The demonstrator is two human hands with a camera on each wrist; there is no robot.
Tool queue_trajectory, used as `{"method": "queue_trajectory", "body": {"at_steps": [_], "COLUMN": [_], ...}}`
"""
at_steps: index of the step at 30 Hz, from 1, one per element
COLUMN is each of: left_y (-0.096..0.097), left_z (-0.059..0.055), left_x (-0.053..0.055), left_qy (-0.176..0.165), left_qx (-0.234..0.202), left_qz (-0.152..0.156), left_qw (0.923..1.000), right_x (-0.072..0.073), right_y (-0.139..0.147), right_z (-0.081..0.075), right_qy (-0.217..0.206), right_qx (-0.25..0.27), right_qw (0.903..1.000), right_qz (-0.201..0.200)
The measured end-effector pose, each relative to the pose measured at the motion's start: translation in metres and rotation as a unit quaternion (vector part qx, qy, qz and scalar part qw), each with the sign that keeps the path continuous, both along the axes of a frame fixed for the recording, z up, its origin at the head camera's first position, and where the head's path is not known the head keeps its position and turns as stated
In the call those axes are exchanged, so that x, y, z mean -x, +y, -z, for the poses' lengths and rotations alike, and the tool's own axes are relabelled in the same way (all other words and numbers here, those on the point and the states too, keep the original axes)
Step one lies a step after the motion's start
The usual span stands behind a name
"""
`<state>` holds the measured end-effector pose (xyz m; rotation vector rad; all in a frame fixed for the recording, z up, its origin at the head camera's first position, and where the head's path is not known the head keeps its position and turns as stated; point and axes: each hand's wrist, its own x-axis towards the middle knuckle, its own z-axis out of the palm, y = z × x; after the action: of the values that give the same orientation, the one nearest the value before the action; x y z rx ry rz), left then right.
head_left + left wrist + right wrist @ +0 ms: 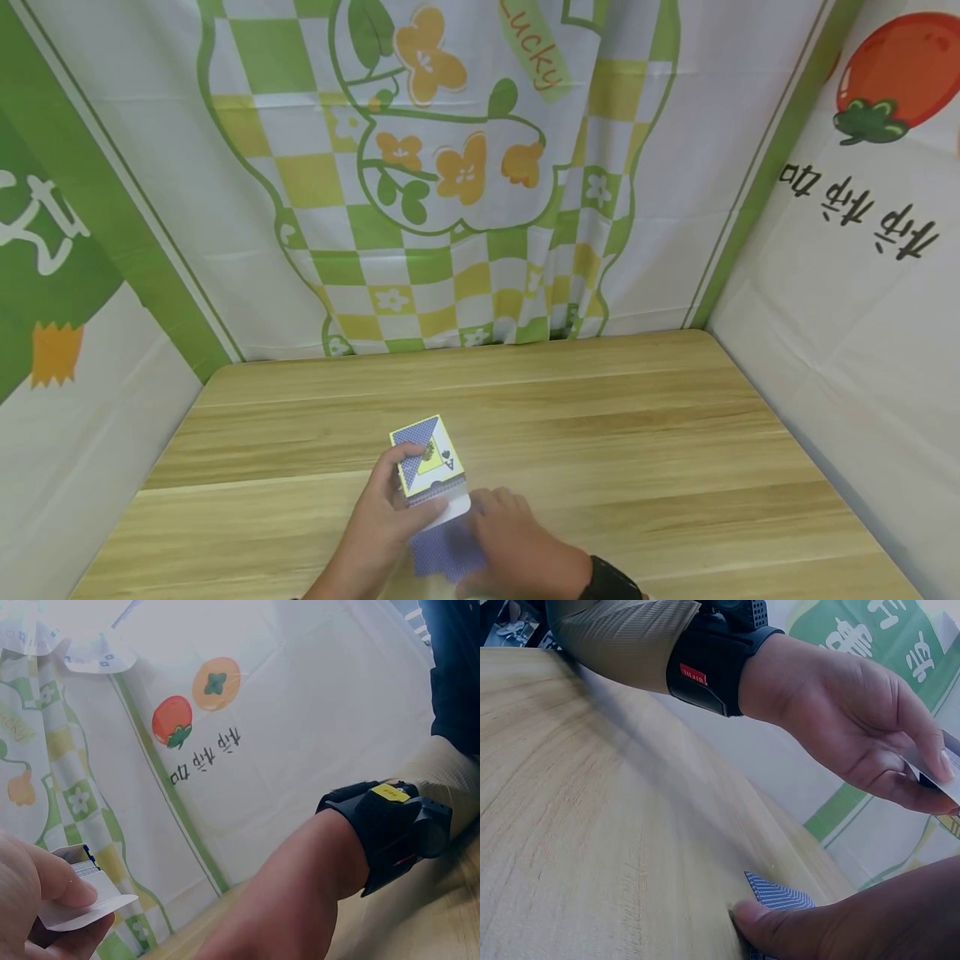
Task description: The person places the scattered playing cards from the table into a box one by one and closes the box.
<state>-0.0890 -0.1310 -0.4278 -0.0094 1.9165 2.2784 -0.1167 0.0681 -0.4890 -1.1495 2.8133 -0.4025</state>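
Observation:
My left hand point(386, 517) holds a playing card box point(429, 454), with its thumb near the lifted white flap point(450, 510). The box's top face shows an ace of spades design in blue, white and yellow. In the left wrist view, the box point(71, 889) has its flap turned outward under the thumb. Below the box, blue-backed playing cards point(442, 554) are close over the table, slightly blurred. My right hand point(525, 542) grips them, fingers at the far side and thumb at the near side. Its thumb lies along the cards point(780, 895) in the right wrist view.
A wood-grain table point(600, 433) spreads around both hands. Behind it hangs a green and white checked curtain point(465, 250), with printed cloth walls point(840, 333) on either side. A black band point(611, 579) is on my right wrist.

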Motion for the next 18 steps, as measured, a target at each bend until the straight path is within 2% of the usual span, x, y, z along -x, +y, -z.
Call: {"method": "queue_trajectory", "body": {"at_steps": [7,12,18], "left_y": [0.0012,0.0015,0.0015], "left_z": [-0.0001,-0.0002,-0.0015], "left_x": [-0.0008,-0.0011,-0.0008], "left_qy": [0.013,0.017,0.008], "left_qx": [-0.006,-0.011,-0.003], "left_qz": [-0.004,-0.005,-0.007], "left_qw": [0.9999,0.9998,0.9999], "right_x": [0.0012,0.0021,0.0017], "right_y": [0.0021,0.0051,0.0061], "right_z": [-0.0032,-0.0045,-0.0041], "right_qy": [-0.025,-0.014,-0.016], "right_qx": [-0.006,-0.001,-0.005], "right_qw": [0.9996,0.9993,0.9991], "right_qz": [-0.014,-0.034,-0.039]}}
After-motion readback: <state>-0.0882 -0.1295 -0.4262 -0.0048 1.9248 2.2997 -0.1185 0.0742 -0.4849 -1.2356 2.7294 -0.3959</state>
